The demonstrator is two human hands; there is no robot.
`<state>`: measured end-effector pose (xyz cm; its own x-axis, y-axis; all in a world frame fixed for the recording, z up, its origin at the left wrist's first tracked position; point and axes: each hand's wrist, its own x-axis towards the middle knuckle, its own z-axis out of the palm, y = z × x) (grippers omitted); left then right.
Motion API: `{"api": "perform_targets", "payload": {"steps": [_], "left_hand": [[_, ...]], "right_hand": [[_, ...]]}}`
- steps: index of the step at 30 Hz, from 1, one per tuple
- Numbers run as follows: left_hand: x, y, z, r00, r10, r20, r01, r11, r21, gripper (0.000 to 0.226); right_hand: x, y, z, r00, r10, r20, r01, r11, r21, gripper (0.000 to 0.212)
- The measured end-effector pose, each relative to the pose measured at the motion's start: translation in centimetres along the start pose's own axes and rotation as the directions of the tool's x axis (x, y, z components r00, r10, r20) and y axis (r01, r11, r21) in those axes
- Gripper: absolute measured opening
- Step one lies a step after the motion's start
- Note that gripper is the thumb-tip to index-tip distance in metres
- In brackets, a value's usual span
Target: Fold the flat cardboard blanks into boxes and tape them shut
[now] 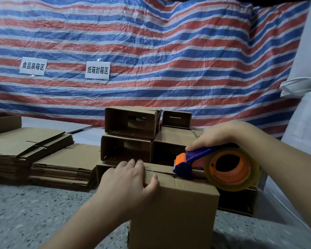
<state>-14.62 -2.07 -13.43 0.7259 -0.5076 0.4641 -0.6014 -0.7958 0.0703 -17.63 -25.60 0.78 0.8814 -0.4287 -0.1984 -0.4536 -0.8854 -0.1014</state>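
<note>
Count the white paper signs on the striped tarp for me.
2: the left sign hangs on the striped tarp above the flat blanks; the right sign hangs above the stacked boxes.

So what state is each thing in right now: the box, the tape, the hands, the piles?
Front box: upright, top flaps folded shut.
Tape dispenser: nose on the flap seam.
Left hand: presses the flaps down.
Right hand: grips the dispenser.
Flat blanks: stacked, unfolded.
Boxes behind: folded, stacked, ends open.
</note>
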Motion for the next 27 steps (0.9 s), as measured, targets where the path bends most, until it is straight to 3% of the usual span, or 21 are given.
{"api": "perform_targets", "payload": {"steps": [3, 6, 13, 19, 24, 27], "left_hand": [[0.5, 1.1, -0.1, 0.990, 0.128, 0.052, -0.128, 0.992, -0.019, 0.067], [0.5, 2.3, 0.2, 0.972, 0.219, 0.084, -0.218, 0.976, -0.025, 0.082], [0.5, 1.8, 0.5, 0.962, 0.272, 0.002, -0.272, 0.962, -0.003, 0.085], [0.0, 2.0, 0.0, 0.958, 0.287, -0.003, -0.287, 0.958, -0.018, 0.086], [0.1, 2.1, -0.5, 0.951, 0.299, 0.079, -0.296, 0.954, -0.043, 0.072], [0.6, 2.3, -1.4, 0.932, 0.320, 0.173, -0.315, 0.948, -0.057, 0.067]], "right_hand": [[0.2, -0.2, 0.0, 1.000, 0.017, 0.007, -0.017, 1.000, -0.008, 0.057], [0.4, 0.1, 0.0, 1.000, 0.022, 0.016, -0.022, 1.000, -0.001, 0.058], [0.2, 2.4, -0.5, 0.996, 0.015, 0.083, -0.028, 0.988, 0.154, 0.060], [-0.9, 7.5, -0.1, 0.997, 0.072, 0.021, -0.074, 0.992, 0.106, 0.067], [-1.3, 8.3, 1.9, 0.995, 0.095, 0.007, -0.095, 0.987, 0.132, 0.065], [0.4, 7.8, 4.2, 0.997, 0.073, -0.040, -0.064, 0.976, 0.207, 0.051]]}}
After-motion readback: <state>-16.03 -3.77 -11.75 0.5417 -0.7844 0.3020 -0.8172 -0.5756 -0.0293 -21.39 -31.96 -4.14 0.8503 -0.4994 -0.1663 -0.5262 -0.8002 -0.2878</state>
